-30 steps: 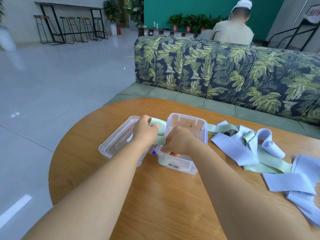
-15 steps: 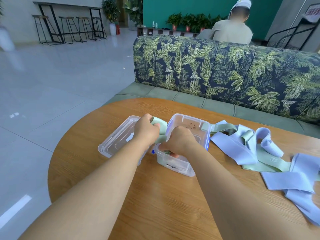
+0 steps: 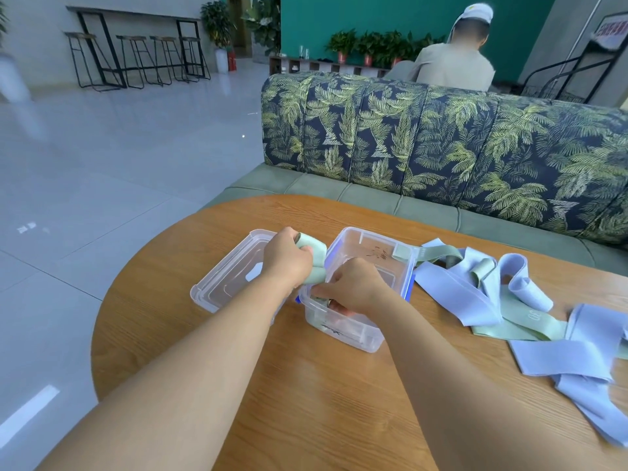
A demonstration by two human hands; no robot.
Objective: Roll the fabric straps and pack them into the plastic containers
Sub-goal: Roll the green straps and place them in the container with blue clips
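1. Presently the green strap (image 3: 315, 254) is gripped in the left hand (image 3: 287, 258) as a partly wound roll. It is held just above the near-left rim of the right-hand container (image 3: 339, 329), which stands near the middle of the table (image 3: 306, 402).
2. The right hand (image 3: 351, 283) is curled down inside that container, touching the left hand, and appears to be pinched on the lower part of the same strap. Its fingertips are mostly hidden.
3. A green tail (image 3: 430, 253) is draped over the container's far-right rim and is lost among the loose blue straps (image 3: 452, 294) lying toward the right edge of the table. It is judged to belong to the strap being rolled.
4. If the tail is drawn in quickly, the loose pile could be dragged along with it, or the tail could be caught on the rim and the winding skewed.
5. If either grip is relaxed before the roll is seated, the stretchy fabric could spring open and the rolling would have to be repeated.
6. The container looks light. Downward or sideways pressure from the right hand could tip it or shove it against the left-hand container (image 3: 217, 287), which stands just beside it and nearer the left edge of the table.
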